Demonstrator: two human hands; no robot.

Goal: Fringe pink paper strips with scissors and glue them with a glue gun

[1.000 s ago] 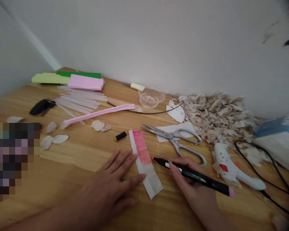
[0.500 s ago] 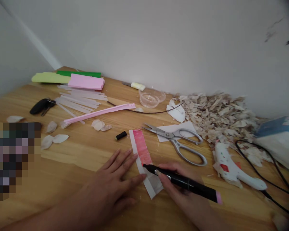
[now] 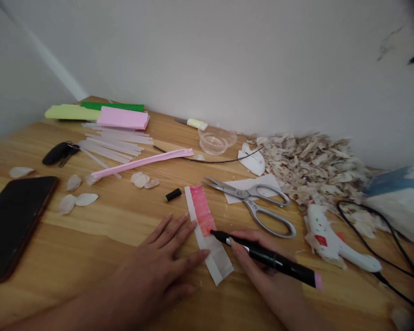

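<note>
My right hand (image 3: 262, 266) grips a black marker (image 3: 275, 259) with a pink end. Its tip meets the right edge of the coloured part of a narrow paper strip (image 3: 222, 262). The far half of the strip is red-pink; its near part and left margin are white. Flat on the table, with fingers apart, my left hand (image 3: 168, 259) has its fingertips on the strip's left edge. A small black marker cap (image 3: 173, 194) lies just left of the strip's far end. Silver scissors (image 3: 251, 197) rest to the right, over a piece of white paper (image 3: 272, 182).
At the right are a white glue gun (image 3: 331, 243) with a black cord and a heap of dried petals (image 3: 313, 161). A phone (image 3: 17, 220) and keys (image 3: 60, 153) lie left. Folded coloured paper (image 3: 123, 117), glue sticks (image 3: 113, 146) and a clear dish (image 3: 215, 139) stand farther back.
The marker tip has shifted slightly up and right, from the strip's left side to the right edge of the coloured area. My left hand stays in place.
</note>
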